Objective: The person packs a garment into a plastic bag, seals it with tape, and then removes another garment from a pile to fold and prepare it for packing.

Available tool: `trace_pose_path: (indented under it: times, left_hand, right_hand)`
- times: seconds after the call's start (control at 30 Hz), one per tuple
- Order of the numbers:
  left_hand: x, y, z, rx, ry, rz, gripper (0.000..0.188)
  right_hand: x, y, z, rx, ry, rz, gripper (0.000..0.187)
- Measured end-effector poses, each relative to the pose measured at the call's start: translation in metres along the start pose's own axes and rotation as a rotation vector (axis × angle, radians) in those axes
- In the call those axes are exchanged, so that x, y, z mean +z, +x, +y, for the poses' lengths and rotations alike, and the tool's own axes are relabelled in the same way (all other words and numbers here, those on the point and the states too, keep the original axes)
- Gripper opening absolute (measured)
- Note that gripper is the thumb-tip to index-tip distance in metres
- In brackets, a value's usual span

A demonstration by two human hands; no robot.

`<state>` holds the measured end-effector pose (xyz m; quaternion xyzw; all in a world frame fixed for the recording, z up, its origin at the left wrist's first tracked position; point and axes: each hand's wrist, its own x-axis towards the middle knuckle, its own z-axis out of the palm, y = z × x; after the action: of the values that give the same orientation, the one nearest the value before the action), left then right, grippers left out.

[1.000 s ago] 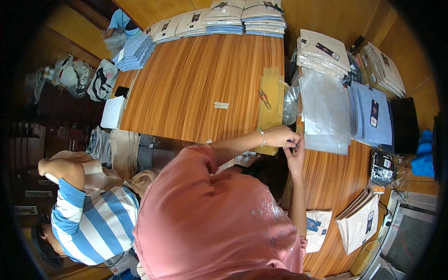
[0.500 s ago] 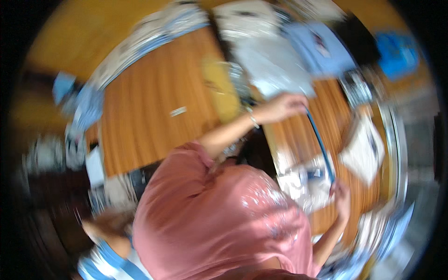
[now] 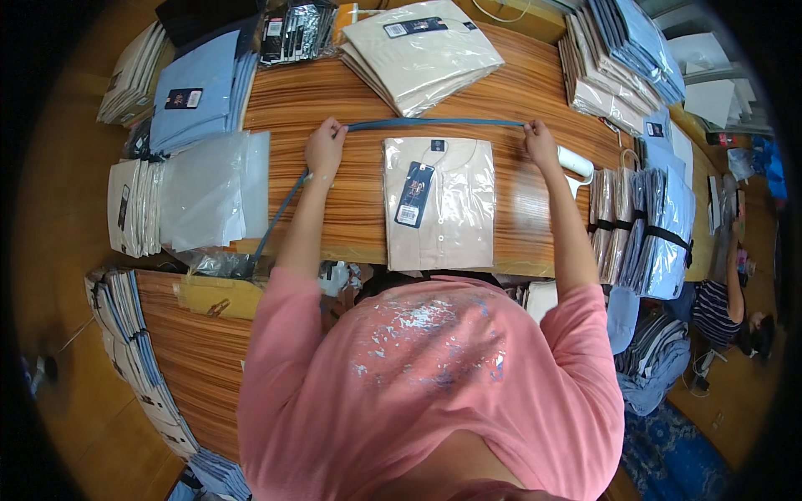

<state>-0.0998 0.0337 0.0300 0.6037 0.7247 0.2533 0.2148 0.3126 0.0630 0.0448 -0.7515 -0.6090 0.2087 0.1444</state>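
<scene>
Strap (image 3: 434,121), pinched by left hand (image 3: 324,150) at shirt's (image 3: 461,196) ten o'clock, right hand (image 3: 541,145) at two, could slip if overpulled.

- Long, narrow, flat blue strip (image 3: 434,121) of bendable material, pinched by the left hand (image 3: 324,150) and the right hand (image 3: 541,147).
- Between them it runs nearly straight, left to right, its middle bowed slightly toward the far side.
- From the left hand, its remaining length slants toward the near left.

Part of the blue strip (image 3: 434,121) — behind the left hand (image 3: 324,150) — is hidden.
</scene>
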Motion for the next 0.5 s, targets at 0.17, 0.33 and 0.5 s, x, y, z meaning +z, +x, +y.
trace_pose_path:
  times: [0.17,0.33,0.5]
  left_hand:
    - [-0.004,0.001,0.012,0.135,0.371,-0.314,0.020]
    - [-0.027,-0.059,-0.010,0.108,0.413,-0.661,0.016]
    - [-0.041,-0.069,-0.022,-0.070,-0.071,-0.767,0.021]
  right_hand:
    - [0.014,-0.013,-0.004,-0.087,-0.660,-0.231,0.026]
    - [-0.012,-0.097,-0.002,-0.125,-0.683,-0.516,0.030]
    - [-0.045,-0.108,0.004,-0.014,-0.238,-0.297,0.034]
